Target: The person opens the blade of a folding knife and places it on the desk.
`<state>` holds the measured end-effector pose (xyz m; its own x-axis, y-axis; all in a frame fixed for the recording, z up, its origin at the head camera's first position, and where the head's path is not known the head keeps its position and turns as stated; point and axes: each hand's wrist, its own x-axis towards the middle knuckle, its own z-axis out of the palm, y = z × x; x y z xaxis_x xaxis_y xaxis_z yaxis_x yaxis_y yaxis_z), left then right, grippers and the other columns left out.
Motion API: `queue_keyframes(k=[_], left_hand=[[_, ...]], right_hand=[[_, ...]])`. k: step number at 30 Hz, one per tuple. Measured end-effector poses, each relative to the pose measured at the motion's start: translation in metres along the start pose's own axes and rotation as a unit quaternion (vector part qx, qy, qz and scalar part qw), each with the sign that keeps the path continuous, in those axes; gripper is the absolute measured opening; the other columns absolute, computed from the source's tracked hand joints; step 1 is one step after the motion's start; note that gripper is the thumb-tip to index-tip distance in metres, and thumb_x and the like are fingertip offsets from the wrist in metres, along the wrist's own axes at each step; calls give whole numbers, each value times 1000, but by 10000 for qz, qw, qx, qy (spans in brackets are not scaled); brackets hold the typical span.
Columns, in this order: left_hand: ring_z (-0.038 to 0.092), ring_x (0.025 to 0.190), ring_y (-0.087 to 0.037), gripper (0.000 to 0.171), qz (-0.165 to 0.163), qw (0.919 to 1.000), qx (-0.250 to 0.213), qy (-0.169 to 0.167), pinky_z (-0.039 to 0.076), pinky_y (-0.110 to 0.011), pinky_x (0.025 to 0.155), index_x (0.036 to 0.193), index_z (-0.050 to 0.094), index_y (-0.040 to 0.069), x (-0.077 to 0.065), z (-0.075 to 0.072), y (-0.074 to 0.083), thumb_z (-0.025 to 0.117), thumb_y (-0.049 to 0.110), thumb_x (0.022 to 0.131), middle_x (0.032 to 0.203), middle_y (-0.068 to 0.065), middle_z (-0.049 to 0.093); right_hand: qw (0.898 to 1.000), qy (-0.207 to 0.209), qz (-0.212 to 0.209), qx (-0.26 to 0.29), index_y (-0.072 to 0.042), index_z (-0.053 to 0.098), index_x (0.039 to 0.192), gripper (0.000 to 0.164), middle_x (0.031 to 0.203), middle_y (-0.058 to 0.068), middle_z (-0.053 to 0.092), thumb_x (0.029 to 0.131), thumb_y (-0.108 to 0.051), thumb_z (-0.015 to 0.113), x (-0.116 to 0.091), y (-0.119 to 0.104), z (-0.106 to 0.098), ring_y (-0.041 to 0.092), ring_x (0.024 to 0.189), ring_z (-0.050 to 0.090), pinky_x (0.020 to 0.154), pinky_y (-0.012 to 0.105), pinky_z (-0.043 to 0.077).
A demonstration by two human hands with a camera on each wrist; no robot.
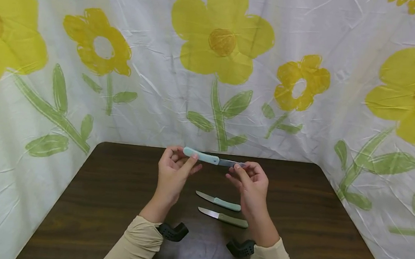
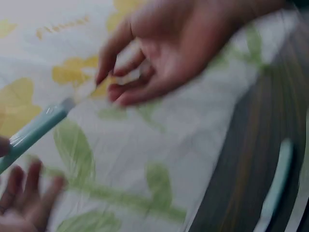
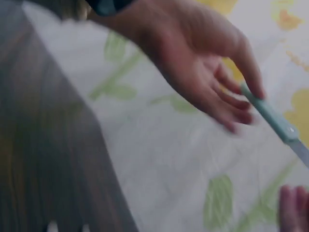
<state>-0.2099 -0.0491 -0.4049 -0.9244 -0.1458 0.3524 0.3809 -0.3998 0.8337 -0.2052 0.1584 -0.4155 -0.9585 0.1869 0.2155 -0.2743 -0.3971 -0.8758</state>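
Note:
A folding knife with a pale mint-blue handle [image 1: 205, 157] is held up over the far part of the table, its blade [image 1: 226, 163] unfolded to the right. My left hand [image 1: 173, 174] pinches the handle between thumb and fingers. The blade's tip end is pinched by my right hand [image 1: 253, 188], whose fingertips hide it. In the left wrist view, blurred, the handle [image 2: 36, 133] slants up toward the right hand [image 2: 178, 53]. The right wrist view shows the left thumb lying along the handle [image 3: 270, 113], with a pivot near the blade.
Below the hands, two more open knives lie on the dark wooden table [image 1: 110, 203]: one with a mint handle [image 1: 227, 204], one with an olive-green handle [image 1: 233, 221]. Both blades point left. A white cloth with yellow flowers [image 1: 149, 111] hangs behind. Black devices sit on both wrists.

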Motion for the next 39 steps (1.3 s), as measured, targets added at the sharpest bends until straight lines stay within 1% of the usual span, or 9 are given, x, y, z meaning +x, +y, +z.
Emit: queue_keyframes(k=[2,4,7,11,16,21,29,32,39], left_hand=[[73,90,-18,27,16,9951,991,-26,66,-31,81,110,59,0,2,-9,-2,80,1,93,103,-13,66],[72,88,-20,27,-5,9794,2018,-106,63,-26,81,107,65,0,4,-20,-5,85,10,92,103,-15,69],[72,87,-25,27,-172,9499,3099,-362,61,-26,82,103,71,7,4,-35,-8,88,23,90,104,-16,72],[70,88,-25,23,-355,9209,3826,-661,58,-29,80,101,76,9,4,-48,-12,86,27,92,104,-12,73],[64,81,-19,17,-672,8914,4347,-1094,54,-30,71,99,78,10,6,-56,-23,82,26,95,99,-9,70],[62,80,-16,17,-892,8668,4669,-1509,54,-32,71,98,77,9,13,-56,-46,77,27,99,96,-6,71],[52,70,-17,19,-1083,8484,4899,-1687,44,-30,64,91,74,8,28,-56,-80,76,26,98,79,-3,62],[52,69,-17,21,-1196,8361,5043,-1798,43,-31,63,91,73,8,29,-56,-89,75,28,99,79,-3,60],[59,73,-17,25,-1381,8079,5369,-2001,51,-33,66,90,76,7,28,-55,-101,77,32,97,86,-4,70]], right_hand=[[9969,-143,46,-777,-6,61,96,14,96,2,71,98,2,72,3,-1,-11,16,85,74,78,42,68],[9853,-310,-10,-1681,-2,63,97,14,96,2,71,97,-3,76,7,-1,-22,17,84,73,75,38,67],[9515,-732,-49,-2988,-1,65,96,21,96,3,71,96,-15,80,11,-2,-38,17,79,69,69,30,60],[9033,-1365,-46,-4066,-8,67,93,23,97,6,69,97,-26,81,17,0,-51,19,78,63,67,31,51],[8603,-1782,101,-4775,-13,67,92,23,97,7,64,97,-30,80,26,9,-63,21,81,61,69,35,50],[8273,-1883,310,-5284,-13,66,90,22,90,5,65,99,-29,77,35,21,-77,19,76,58,64,34,49],[7926,-1915,688,-5747,-15,65,84,27,83,2,63,99,-34,76,45,34,-89,19,72,54,62,33,43],[7784,-2002,834,-5892,-15,65,81,29,78,1,60,99,-34,76,47,39,-93,18,67,52,60,32,42],[7440,-2263,1196,-6173,-15,64,80,29,73,0,56,98,-35,76,50,46,-101,16,62,50,55,31,40]])
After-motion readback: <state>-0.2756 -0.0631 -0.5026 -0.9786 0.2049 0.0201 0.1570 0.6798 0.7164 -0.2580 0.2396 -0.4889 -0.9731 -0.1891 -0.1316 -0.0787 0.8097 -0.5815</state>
